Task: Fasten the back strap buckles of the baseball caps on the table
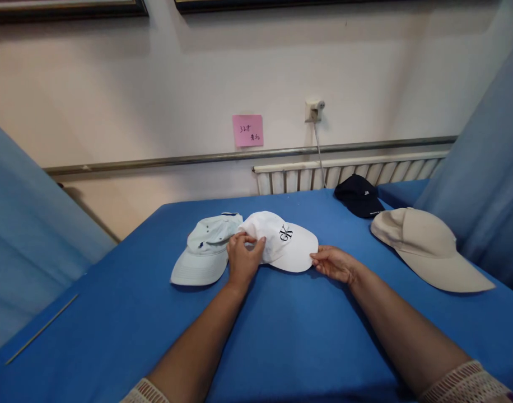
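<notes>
A white cap [281,240] with a black logo lies in the middle of a blue-covered table [281,336]. My left hand [242,258] pinches the crown of the white cap at its left side. My right hand [334,263] grips the edge of the cap's brim at the right. A pale blue cap [204,249] lies just left of the white one, touching it.
A beige cap [428,246] lies at the right and a dark navy cap [359,196] at the far right edge. A radiator [349,170] and a wall with a pink note [248,130] stand behind. Blue fabric hangs on both sides.
</notes>
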### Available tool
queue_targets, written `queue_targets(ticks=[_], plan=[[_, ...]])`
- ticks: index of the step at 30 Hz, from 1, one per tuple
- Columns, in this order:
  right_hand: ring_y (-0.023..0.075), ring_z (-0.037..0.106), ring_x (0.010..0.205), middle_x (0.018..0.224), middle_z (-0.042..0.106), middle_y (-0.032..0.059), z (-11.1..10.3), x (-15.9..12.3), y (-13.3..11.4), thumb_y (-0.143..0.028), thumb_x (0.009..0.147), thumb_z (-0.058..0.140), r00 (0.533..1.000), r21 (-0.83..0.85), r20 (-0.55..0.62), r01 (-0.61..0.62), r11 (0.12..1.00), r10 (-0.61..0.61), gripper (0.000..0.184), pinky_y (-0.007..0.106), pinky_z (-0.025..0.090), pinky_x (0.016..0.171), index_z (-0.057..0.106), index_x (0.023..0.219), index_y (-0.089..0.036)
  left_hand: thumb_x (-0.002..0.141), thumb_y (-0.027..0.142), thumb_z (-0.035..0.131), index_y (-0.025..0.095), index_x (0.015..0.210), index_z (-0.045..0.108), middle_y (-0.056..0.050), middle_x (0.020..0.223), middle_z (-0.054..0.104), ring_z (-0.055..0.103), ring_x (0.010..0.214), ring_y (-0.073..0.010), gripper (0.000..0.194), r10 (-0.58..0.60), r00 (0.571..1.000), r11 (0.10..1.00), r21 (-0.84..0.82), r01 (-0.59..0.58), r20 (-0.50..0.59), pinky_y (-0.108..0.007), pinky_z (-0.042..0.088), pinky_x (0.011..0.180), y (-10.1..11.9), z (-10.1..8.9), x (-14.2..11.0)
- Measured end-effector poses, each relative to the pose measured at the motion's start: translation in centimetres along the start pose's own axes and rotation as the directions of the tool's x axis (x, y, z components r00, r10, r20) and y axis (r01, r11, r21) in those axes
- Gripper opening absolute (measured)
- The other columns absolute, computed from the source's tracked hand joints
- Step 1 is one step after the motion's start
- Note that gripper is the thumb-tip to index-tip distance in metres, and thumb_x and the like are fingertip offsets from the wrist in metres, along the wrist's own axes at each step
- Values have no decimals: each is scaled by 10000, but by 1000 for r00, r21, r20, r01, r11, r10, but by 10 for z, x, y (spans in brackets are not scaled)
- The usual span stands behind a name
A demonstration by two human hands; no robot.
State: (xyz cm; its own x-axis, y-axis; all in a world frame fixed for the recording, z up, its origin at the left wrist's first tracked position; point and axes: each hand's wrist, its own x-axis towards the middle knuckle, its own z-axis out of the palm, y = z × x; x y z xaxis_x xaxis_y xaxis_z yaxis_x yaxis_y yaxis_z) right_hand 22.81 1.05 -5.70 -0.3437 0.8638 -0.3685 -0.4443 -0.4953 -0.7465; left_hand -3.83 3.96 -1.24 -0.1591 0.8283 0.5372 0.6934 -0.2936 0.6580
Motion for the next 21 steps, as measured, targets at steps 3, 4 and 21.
queue_targets(ticks=[3, 4, 21], plan=[[91, 638, 541, 658, 653, 5, 4, 1, 4, -5, 711, 704, 1000, 43, -9, -9, 999, 9, 255, 160, 541, 521, 570, 896, -119, 735, 393, 680, 193, 722, 653, -108, 1102, 558, 497, 1127, -298, 202, -12, 1000, 998, 69, 11, 25, -471, 369, 1029, 0, 2, -2], [93, 644, 550, 670, 659, 8, 4, 2, 5, -1, 711, 705, 1000, 53, -11, -3, 999, 4, 266, 161, 546, 526, 571, 908, -119, 749, 367, 666, 196, 706, 656, -102, 1106, 558, 499, 1122, -291, 177, -7, 1000, 998, 61, 5, 23, -463, 372, 1026, 0, 1, -2], [110, 665, 617, 714, 640, 27, 12, 10, 10, -38, 779, 647, 919, 125, -312, 291, 948, -241, 178, 185, 589, 570, 534, 782, -176, 818, 272, 563, 183, 803, 620, -103, 1174, 597, 550, 1123, -247, 106, 48, 992, 991, -131, -33, 113, -428, 413, 994, -2, 10, -9]])
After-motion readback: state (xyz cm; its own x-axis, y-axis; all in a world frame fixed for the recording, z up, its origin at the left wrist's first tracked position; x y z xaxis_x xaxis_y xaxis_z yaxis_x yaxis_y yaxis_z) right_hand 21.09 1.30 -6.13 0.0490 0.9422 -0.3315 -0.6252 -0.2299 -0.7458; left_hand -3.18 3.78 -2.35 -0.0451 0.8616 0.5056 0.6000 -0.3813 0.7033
